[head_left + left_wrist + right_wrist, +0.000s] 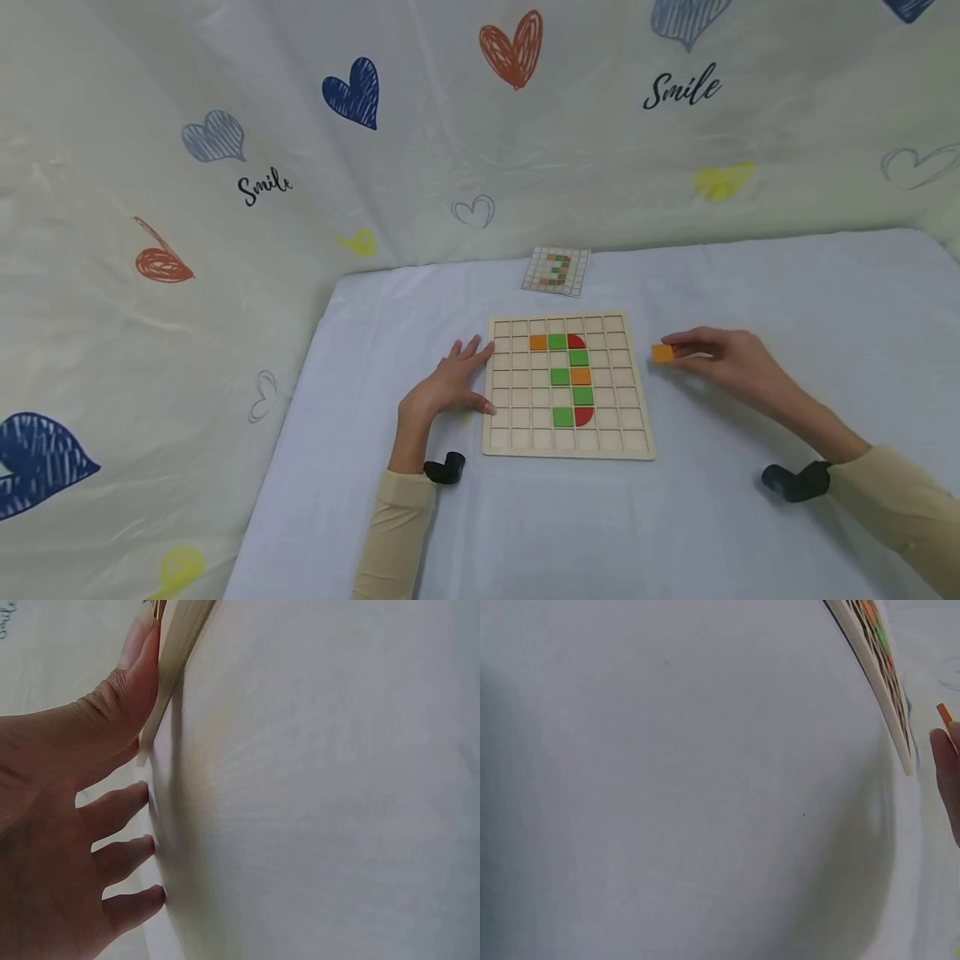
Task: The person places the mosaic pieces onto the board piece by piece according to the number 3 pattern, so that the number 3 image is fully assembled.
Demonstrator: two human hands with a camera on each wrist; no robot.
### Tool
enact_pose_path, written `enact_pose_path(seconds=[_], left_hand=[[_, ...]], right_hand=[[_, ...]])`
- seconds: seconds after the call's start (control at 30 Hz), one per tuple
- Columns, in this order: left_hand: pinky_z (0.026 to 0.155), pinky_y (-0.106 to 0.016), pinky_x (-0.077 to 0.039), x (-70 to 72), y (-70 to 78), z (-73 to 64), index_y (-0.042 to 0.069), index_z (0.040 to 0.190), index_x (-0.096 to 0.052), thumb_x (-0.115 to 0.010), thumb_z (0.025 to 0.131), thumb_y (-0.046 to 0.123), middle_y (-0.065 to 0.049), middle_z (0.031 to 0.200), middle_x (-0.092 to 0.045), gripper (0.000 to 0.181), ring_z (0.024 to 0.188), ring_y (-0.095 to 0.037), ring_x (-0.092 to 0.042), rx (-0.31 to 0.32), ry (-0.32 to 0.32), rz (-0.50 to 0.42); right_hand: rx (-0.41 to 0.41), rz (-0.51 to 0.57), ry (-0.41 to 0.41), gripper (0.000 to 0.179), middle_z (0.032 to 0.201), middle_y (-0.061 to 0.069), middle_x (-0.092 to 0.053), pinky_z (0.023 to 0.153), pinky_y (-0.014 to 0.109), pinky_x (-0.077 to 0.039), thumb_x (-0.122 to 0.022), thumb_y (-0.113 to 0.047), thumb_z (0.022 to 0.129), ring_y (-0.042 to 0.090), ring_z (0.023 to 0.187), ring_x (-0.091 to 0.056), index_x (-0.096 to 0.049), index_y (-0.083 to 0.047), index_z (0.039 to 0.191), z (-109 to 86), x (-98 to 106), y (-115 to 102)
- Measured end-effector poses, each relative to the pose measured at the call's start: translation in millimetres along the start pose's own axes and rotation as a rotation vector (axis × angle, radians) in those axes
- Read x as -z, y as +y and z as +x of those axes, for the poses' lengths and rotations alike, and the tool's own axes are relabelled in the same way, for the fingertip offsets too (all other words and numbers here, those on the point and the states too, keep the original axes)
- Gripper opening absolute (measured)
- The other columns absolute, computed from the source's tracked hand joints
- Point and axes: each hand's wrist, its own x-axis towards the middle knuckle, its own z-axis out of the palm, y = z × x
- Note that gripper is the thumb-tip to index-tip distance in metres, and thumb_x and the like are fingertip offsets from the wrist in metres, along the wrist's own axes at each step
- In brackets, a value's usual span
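Note:
A square wooden grid board (615,433) lies on the white-covered table, with orange and green square tiles and red rounded tiles set in its cells in a shape like a 3. My left hand (447,385) is spread at the board's left edge, its thumb and a fingertip touching the rim. In the left wrist view the thumb of the left hand (67,802) lies against the board's side (176,660). Just off the board's right edge, my right hand (731,358) pinches an orange square tile (662,353) above the cloth.
Behind the board lies a pattern card (557,272) showing a similar tile figure on a grid. A pale curtain (420,150) printed with hearts and "Smile" hangs behind the table (570,533). Both wrists wear black camera straps.

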Motion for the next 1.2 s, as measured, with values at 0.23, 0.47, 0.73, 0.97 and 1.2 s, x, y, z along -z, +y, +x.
enact_pose_path(seconds=[0.23, 0.47, 0.73, 0.97, 1.2], left_hand=[[0.130, -0.054, -0.006, -0.3, -0.7, 1.2, 0.021, 0.165, -0.024, -0.089, 0.081, 0.025, -0.006, 0.174, -0.008, 0.106, 0.161, -0.031, 0.004, -0.001, -0.008, 0.008], [0.130, -0.054, -0.006, -0.6, 0.1, 1.1, 0.021, 0.165, -0.024, -0.089, 0.081, 0.025, -0.005, 0.174, -0.008, 0.106, 0.161, -0.031, 0.004, 0.002, -0.008, 0.010], [0.129, -0.055, -0.006, -1.2, -0.8, 2.3, 0.021, 0.165, -0.025, -0.089, 0.080, 0.025, -0.005, 0.174, -0.009, 0.107, 0.161, -0.031, 0.004, 0.004, -0.003, 0.003], [0.129, -0.056, -0.006, 0.0, -0.1, 2.0, 0.020, 0.165, -0.024, -0.089, 0.081, 0.025, -0.006, 0.174, -0.008, 0.107, 0.161, -0.032, 0.004, -0.004, -0.003, 0.010], [0.129, -0.056, -0.005, 0.3, -1.0, 1.7, 0.020, 0.165, -0.024, -0.089, 0.081, 0.025, -0.006, 0.174, -0.007, 0.107, 0.161, -0.031, 0.005, -0.007, -0.005, 0.006]], right_hand=[[-0.018, 0.026, -0.039, 0.033, 0.112, 0.017, -0.075, 0.073, 0.009, -0.053, -0.082, -0.011, 0.088, -0.012, 0.087, -0.063, -0.075, -0.001, 0.118, -0.4, -6, -8], [0.009, 0.091, -0.087, 0.031, 0.111, 0.012, -0.075, 0.074, 0.013, -0.056, -0.081, -0.012, 0.089, 0.002, 0.086, -0.068, -0.075, -0.004, 0.118, -0.3, -12, -17], [0.066, 0.046, -0.117, 0.025, 0.105, -0.001, -0.075, 0.083, 0.014, -0.053, -0.081, -0.019, 0.089, 0.007, 0.090, -0.065, -0.078, -0.014, 0.114, 3.9, -24, -29], [0.101, 0.054, -0.178, 0.024, 0.099, -0.005, -0.075, 0.081, 0.020, -0.056, -0.085, -0.019, 0.086, 0.007, 0.086, -0.063, -0.079, -0.014, 0.109, 7.1, -36, -39], [0.198, 0.096, -0.222, 0.023, 0.097, -0.005, -0.075, 0.079, 0.023, -0.059, -0.086, -0.009, 0.082, 0.011, 0.085, -0.066, -0.080, -0.013, 0.103, 11.9, -57, -48]])
